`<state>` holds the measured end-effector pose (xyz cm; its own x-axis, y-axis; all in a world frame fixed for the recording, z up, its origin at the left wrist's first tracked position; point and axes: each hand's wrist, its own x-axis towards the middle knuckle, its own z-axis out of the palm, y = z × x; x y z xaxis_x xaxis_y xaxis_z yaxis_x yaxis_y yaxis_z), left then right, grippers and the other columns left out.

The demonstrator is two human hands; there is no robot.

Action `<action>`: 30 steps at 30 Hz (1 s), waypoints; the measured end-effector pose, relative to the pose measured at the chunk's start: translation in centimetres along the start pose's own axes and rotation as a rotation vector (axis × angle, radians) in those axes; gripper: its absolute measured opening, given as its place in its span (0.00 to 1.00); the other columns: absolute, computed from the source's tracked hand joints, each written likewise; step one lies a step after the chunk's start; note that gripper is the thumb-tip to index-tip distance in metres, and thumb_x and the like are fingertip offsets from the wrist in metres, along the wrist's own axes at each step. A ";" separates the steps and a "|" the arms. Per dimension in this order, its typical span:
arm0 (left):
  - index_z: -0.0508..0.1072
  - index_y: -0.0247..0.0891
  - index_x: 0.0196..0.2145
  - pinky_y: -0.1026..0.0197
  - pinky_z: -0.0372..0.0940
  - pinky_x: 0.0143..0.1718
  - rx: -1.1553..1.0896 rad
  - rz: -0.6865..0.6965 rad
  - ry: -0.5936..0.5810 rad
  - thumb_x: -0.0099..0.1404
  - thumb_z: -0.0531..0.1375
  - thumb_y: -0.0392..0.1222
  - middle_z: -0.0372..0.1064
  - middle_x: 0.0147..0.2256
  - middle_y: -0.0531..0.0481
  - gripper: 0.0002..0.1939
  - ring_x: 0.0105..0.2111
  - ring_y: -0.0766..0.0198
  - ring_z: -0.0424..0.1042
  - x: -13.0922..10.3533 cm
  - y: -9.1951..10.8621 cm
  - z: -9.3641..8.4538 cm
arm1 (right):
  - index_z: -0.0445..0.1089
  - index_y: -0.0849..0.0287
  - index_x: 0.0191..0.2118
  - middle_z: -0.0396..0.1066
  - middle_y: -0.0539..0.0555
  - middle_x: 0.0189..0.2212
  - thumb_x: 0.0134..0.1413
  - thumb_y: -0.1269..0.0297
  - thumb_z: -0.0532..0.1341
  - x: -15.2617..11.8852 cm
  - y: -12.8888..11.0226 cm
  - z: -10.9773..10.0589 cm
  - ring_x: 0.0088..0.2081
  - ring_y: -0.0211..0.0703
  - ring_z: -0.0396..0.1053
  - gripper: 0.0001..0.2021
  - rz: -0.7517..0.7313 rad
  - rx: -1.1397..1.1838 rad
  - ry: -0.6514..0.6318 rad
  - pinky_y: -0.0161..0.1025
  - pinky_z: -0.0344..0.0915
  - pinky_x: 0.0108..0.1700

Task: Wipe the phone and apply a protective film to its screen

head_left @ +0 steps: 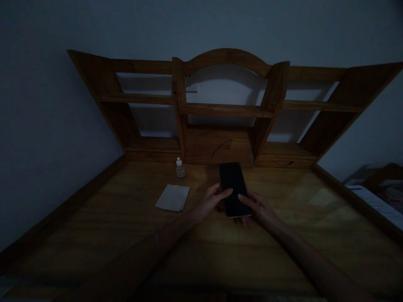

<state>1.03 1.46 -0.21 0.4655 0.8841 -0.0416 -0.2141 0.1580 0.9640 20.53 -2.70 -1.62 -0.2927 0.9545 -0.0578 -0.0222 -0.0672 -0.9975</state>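
- Wooden desk [283, 235] with a shelf unit [220, 109] at its back, under dim light.
- White cloth [173, 197], folded, lies flat left of the phone, apart from it.
- Small bottle [180, 167] with a white cap stands upright behind the cloth, left of the phone; its label is too small to read.
- Left hand [209, 202] grips the phone's left edge, fingers curled, thumb on the glass.
- Phone [234, 188] is raised over the desk's middle, screen black, no writing or brand showing.
- Right hand [260, 209] supports the phone's lower right corner, fingers curled beneath it.
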 end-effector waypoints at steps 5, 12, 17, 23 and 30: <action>0.80 0.32 0.35 0.63 0.63 0.38 0.028 -0.067 0.118 0.57 0.68 0.63 0.76 0.36 0.45 0.26 0.35 0.62 0.72 -0.5 0.8 0.2 | 0.67 0.62 0.49 0.75 0.51 0.18 0.60 0.42 0.63 -0.5 -0.4 0.4 0.13 0.42 0.69 0.26 0.031 -0.059 -0.066 0.33 0.63 0.14; 0.77 0.33 0.30 0.64 0.59 0.33 0.059 -0.078 0.052 0.56 0.69 0.60 0.72 0.30 0.49 0.24 0.29 0.66 0.67 -0.8 0.7 0.3 | 0.76 0.58 0.40 0.73 0.49 0.24 0.57 0.46 0.67 -0.5 0.1 -0.4 0.17 0.34 0.63 0.19 0.003 -0.021 0.114 0.31 0.53 0.17; 0.73 0.33 0.24 0.64 0.53 0.28 0.191 -0.101 0.004 0.54 0.68 0.63 0.65 0.24 0.51 0.26 0.25 0.68 0.61 -1.2 1.5 0.7 | 0.75 0.54 0.48 0.71 0.47 0.24 0.54 0.45 0.69 -0.3 -0.1 -0.5 0.20 0.34 0.63 0.22 0.034 0.015 0.127 0.30 0.52 0.19; 0.71 0.34 0.24 0.65 0.55 0.26 0.218 -0.080 0.006 0.56 0.66 0.67 0.66 0.24 0.51 0.29 0.24 0.69 0.63 -1.1 1.1 0.8 | 0.76 0.54 0.45 0.74 0.48 0.26 0.52 0.47 0.71 -0.2 0.2 -0.4 0.19 0.32 0.63 0.20 0.060 0.089 0.168 0.30 0.50 0.18; 0.67 0.37 0.21 0.65 0.51 0.13 0.323 -0.176 -0.022 0.60 0.54 0.77 0.61 0.16 0.51 0.37 0.13 0.68 0.60 -1.1 0.2 0.5 | 0.74 0.58 0.36 0.67 0.46 0.17 0.53 0.46 0.70 0.0 0.6 -0.2 0.13 0.33 0.58 0.18 0.023 0.141 0.174 0.31 0.45 0.13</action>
<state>0.90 0.33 0.14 0.4899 0.8455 -0.2122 0.1516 0.1571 0.9759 20.75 -2.69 -2.25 -0.1251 0.9872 -0.0984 -0.1541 -0.1173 -0.9811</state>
